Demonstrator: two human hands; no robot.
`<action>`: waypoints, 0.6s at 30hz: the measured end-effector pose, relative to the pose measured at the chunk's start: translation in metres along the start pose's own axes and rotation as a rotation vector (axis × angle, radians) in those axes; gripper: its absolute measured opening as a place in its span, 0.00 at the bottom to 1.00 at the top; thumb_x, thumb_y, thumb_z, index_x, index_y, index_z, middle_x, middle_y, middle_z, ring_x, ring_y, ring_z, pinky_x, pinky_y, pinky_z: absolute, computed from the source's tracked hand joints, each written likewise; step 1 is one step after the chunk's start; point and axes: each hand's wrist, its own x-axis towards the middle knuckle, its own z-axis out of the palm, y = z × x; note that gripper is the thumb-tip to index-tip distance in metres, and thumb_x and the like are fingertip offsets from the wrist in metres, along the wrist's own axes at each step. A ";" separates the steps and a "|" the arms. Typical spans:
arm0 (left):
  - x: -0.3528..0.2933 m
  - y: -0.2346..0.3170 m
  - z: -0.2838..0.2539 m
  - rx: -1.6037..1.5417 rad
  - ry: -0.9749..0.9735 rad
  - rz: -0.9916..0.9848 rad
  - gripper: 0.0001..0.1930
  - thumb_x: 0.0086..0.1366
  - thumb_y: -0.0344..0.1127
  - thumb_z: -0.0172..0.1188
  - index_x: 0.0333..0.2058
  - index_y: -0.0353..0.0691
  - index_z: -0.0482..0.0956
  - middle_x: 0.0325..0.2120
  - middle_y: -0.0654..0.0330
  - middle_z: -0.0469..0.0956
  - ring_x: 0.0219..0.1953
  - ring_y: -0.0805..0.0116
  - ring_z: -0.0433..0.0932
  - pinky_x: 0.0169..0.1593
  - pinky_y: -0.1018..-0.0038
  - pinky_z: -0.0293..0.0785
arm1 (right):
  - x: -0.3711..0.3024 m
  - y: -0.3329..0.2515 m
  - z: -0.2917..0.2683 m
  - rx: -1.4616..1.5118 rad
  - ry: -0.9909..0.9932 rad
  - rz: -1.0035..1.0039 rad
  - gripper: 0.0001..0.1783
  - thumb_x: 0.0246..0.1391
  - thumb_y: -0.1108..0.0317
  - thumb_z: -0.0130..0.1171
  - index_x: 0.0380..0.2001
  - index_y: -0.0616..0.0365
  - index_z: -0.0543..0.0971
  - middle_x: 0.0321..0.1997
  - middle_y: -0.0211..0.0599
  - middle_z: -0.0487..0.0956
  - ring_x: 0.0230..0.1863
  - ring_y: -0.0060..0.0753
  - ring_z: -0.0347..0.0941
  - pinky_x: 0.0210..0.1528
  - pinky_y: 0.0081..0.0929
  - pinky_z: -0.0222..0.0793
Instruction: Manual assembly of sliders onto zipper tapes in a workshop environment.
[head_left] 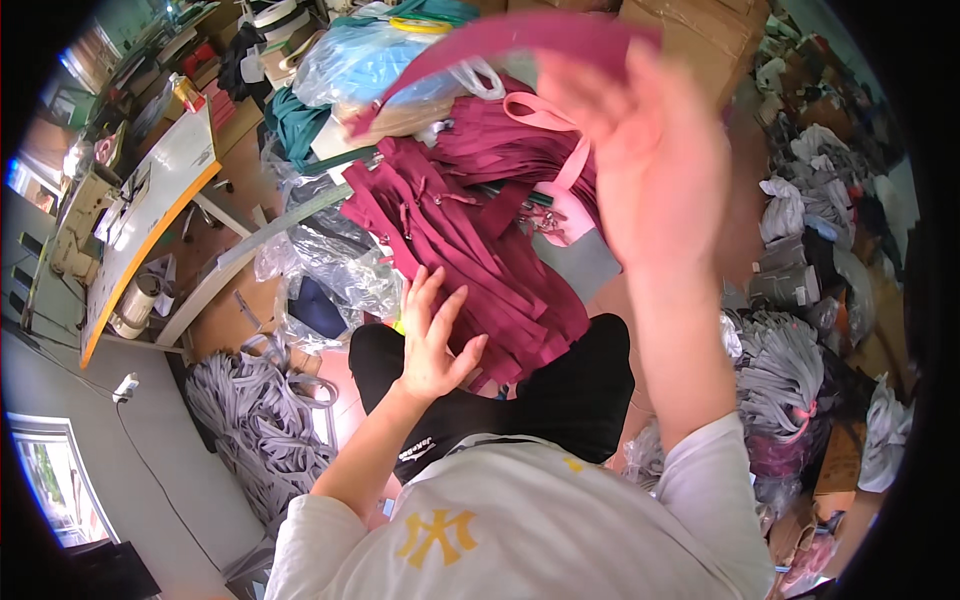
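A heap of flat maroon fabric straps with small metal fittings lies across my lap and the surface in front of me. My left hand rests on its near left side, fingers spread. My right hand is raised at the upper right, blurred by motion. From its fingers a single maroon strap arcs to the left through the air; the exact grip is smeared. Behind the heap sits another maroon bundle, with a looped pink strap lying beside my right hand.
A white-topped table with an orange edge stands at left. Grey straps pile up on the floor at left and right. Clear plastic bags lie left of the heap; cardboard boxes stand at the back right.
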 end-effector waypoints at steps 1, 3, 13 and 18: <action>-0.004 -0.003 -0.005 -0.003 0.017 -0.066 0.34 0.56 0.40 0.69 0.60 0.36 0.71 0.66 0.40 0.60 0.70 0.33 0.55 0.71 0.42 0.47 | -0.020 0.018 -0.009 -0.086 0.024 0.062 0.09 0.65 0.68 0.57 0.41 0.64 0.73 0.43 0.45 0.82 0.44 0.46 0.84 0.48 0.40 0.82; -0.004 -0.009 -0.006 0.007 0.046 -0.109 0.36 0.59 0.41 0.67 0.64 0.35 0.66 0.68 0.39 0.56 0.72 0.34 0.50 0.71 0.43 0.45 | -0.068 0.052 -0.035 -0.114 0.119 0.224 0.10 0.65 0.67 0.59 0.40 0.61 0.70 0.44 0.46 0.80 0.48 0.46 0.82 0.48 0.41 0.83; 0.014 0.004 0.009 0.157 -0.055 -0.247 0.37 0.67 0.39 0.57 0.68 0.26 0.54 0.70 0.37 0.50 0.74 0.34 0.42 0.73 0.43 0.36 | -0.180 0.064 -0.078 -0.743 -0.244 0.666 0.12 0.61 0.69 0.65 0.29 0.57 0.70 0.25 0.28 0.79 0.22 0.13 0.74 0.20 0.14 0.64; 0.011 0.002 0.010 -0.065 0.100 -0.284 0.29 0.62 0.25 0.52 0.62 0.24 0.60 0.68 0.34 0.53 0.72 0.33 0.48 0.73 0.46 0.42 | -0.164 0.046 -0.073 -1.246 -0.375 0.288 0.20 0.54 0.62 0.72 0.21 0.60 0.73 0.16 0.35 0.71 0.15 0.27 0.67 0.20 0.25 0.62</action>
